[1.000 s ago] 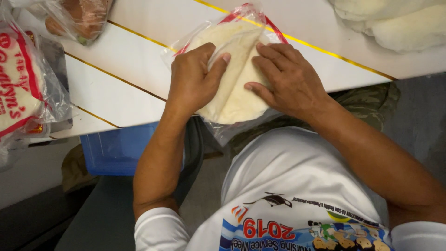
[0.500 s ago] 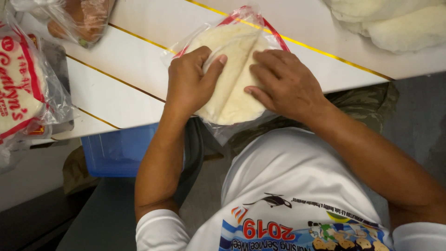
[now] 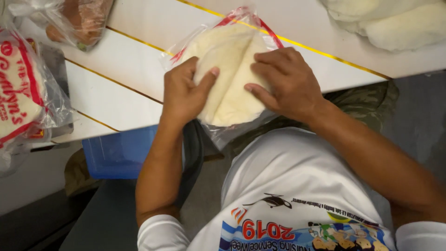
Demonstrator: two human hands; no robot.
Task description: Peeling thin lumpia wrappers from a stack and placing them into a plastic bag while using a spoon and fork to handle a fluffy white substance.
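A clear plastic bag with red trim (image 3: 222, 74) lies at the near edge of the white table (image 3: 139, 60) and holds a stack of pale round flatbreads. My left hand (image 3: 183, 90) grips the bag's left side, thumb pressed into the flatbreads. My right hand (image 3: 284, 81) rests on the bag's right side with its fingers bent over the stack. The stack bends along a crease between the two hands. The bag's lower end hangs off the table edge toward my white printed shirt.
A red-and-white printed bag of flatbreads (image 3: 23, 97) sits at the left edge. A clear bag with brown items (image 3: 81, 18) lies at the top left. Pale lumps of dough (image 3: 395, 21) rest at the top right. A blue bin (image 3: 121, 153) stands below the table.
The left thumb has shifted further onto the stack, and the flatbreads now fold more sharply between the hands. Both hands stay on the bag.
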